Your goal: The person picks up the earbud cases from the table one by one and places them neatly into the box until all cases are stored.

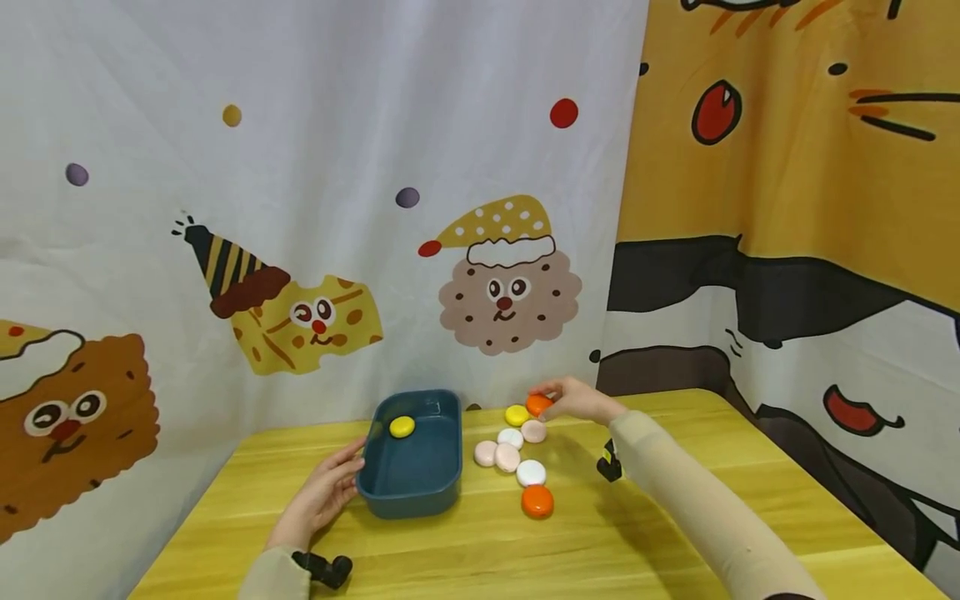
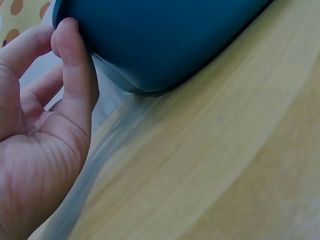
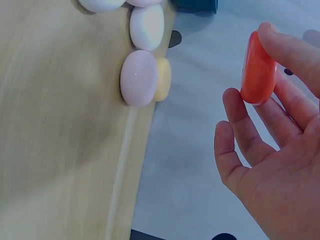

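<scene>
My right hand [image 1: 581, 402] pinches a smooth, rounded orange disc [image 3: 257, 72] between thumb and fingers at the table's back edge. In the right wrist view the disc stands on edge, clear of the wood. Fingers of my left hand [image 1: 322, 493] touch the left side of a dark blue rectangular tub [image 1: 412, 505], near its rim. One yellow disc [image 1: 402, 427] lies inside the tub. Right of it, a loose group on the table includes a yellow disc [image 1: 517, 415], white discs [image 1: 531, 473], pink discs [image 1: 507, 457] and another orange disc [image 1: 537, 502] nearest me.
The discs and tub share a wood-grain table [image 1: 480, 558]. Behind it hangs a white curtain [image 1: 322, 167] printed with cartoon food; an orange, black and white printed curtain [image 1: 787, 192] hangs at the right. A black wrist-worn device [image 1: 609, 462] sits at my right cuff.
</scene>
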Demonstrator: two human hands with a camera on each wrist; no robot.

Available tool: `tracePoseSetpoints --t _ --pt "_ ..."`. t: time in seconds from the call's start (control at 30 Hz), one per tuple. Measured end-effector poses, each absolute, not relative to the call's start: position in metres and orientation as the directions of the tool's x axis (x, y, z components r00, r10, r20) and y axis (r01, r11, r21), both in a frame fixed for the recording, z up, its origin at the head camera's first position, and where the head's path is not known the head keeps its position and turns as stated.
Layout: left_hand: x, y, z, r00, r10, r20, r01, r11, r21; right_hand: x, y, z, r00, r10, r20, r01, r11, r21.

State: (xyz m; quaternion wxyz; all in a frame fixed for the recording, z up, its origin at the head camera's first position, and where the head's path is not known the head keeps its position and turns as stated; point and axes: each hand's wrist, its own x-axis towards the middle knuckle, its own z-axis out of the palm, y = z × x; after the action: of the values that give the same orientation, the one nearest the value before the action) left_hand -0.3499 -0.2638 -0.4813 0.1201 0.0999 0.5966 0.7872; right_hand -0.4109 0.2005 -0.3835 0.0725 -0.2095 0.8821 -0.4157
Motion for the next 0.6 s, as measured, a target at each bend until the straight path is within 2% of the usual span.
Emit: tracePoseSetpoints --t 0.27,0.6 --pt "-0.3478 -0.2634 -0.4834 -0.939 0.339 0.053 -0.053 -0.297 0.954 -0.408 0.1984 -0.3797 -0.897 -0.438 0.065 -0.331 0.566 -0.755" --pt "-0.3487 -0.2628 -0.4835 -0.946 0.323 0.033 -0.06 -0.274 0.96 -0.4155 0.1905 -0.3864 -0.906 -0.419 0.062 -0.303 0.539 -0.786"
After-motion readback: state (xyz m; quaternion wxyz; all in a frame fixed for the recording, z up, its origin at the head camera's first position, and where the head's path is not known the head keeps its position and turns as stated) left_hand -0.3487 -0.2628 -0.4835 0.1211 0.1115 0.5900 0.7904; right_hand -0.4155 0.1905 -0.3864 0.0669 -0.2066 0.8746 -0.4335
